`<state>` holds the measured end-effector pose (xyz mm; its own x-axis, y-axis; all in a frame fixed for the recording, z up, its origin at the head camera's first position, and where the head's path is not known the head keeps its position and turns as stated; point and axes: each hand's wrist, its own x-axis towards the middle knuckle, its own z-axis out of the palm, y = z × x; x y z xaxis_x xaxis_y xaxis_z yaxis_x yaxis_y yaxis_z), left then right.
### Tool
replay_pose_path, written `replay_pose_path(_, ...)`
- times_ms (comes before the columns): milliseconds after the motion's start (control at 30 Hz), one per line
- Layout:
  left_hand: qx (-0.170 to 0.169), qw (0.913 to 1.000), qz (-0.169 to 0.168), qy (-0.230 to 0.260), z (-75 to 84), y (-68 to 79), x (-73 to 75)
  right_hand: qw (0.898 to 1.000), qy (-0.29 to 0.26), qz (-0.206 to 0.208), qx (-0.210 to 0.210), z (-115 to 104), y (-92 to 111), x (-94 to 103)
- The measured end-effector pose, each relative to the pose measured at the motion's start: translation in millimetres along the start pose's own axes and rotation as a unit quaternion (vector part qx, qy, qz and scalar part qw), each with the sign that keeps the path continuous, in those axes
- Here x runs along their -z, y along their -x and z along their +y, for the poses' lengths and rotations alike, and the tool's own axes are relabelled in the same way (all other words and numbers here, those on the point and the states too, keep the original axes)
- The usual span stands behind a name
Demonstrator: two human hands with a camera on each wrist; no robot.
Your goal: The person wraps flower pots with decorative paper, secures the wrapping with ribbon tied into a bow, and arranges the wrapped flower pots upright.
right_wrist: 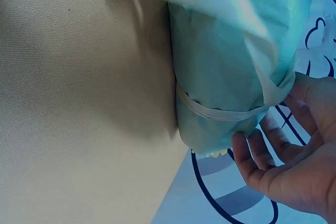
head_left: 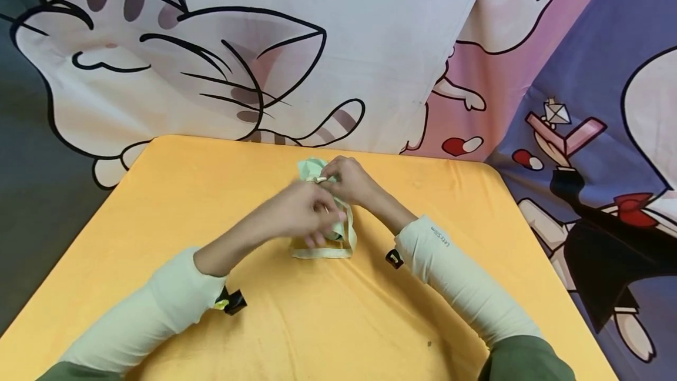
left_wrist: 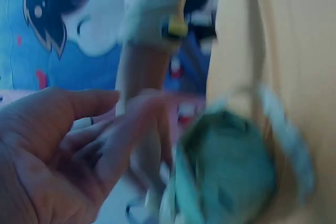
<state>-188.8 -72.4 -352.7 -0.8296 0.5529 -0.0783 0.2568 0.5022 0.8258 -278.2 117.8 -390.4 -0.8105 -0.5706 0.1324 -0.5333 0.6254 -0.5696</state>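
A bundle wrapped in light green paper stands on the yellow cloth, with a pale ribbon wound round it near one end. My right hand is at the bundle's far end; in the right wrist view its thumb and forefinger pinch the ribbon where it crosses, and other fingertips rest against the paper. A loose length of ribbon trails on the cloth on the near side. Blurred by motion, my left hand hovers over the bundle, fingers loosely bent, nothing seen between them. It partly hides the bundle in the head view.
A yellow cloth with a few creases covers the table. Behind it hangs a white sheet with a cartoon cat, and to the right a printed purple sheet. Small black devices hang at both wrists.
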Motion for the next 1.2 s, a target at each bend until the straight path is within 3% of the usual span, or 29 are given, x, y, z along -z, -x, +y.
replay_pose_path(67,-0.01,0.9962,0.084,-0.021,-15.0,-7.3,9.0,1.0,-0.002,0.0,-0.005,-0.6,0.0,0.1)
replay_pose_path(133,-0.012,0.9867,0.156,-0.045,-34.1,-14.5,15.9,1.0,-0.002,-0.003,-0.007,-0.9,0.1,-0.6)
replay_pose_path(200,-0.011,0.9824,0.181,-0.046,-53.4,-21.6,19.1,1.0,-0.003,-0.01,-0.01,-1.6,1.1,-1.4)
replay_pose_path(300,-0.011,0.9869,0.16,-0.015,-71.5,-27.2,20.6,1.0,-0.003,-0.019,-0.013,-3.2,2.6,-1.8)
replay_pose_path(400,-0.026,0.9887,0.147,-0.002,-77.8,-31.4,20.9,0.999,-0.004,-0.02,-0.025,-5.5,3.7,-0.1)
replay_pose_path(533,-0.033,0.9893,0.142,0.0,-77.5,-36.1,21.5,0.998,-0.013,-0.02,-0.051,-8.4,3.9,2.9)
replay_pose_path(900,-0.003,0.9878,0.156,-0.008,-80.0,-41.9,20.8,0.994,-0.038,-0.021,-0.099,-16.9,3.6,4.8)
replay_pose_path(1100,0.009,0.9872,0.159,-0.001,-79.2,-41.3,20.8,0.983,-0.09,-0.032,-0.156,-24.2,4.5,4.4)
replay_pose_path(1200,0.021,0.9868,0.16,0.015,-79.1,-41.7,21.0,0.983,-0.089,-0.023,-0.161,-25.5,6.0,4.0)
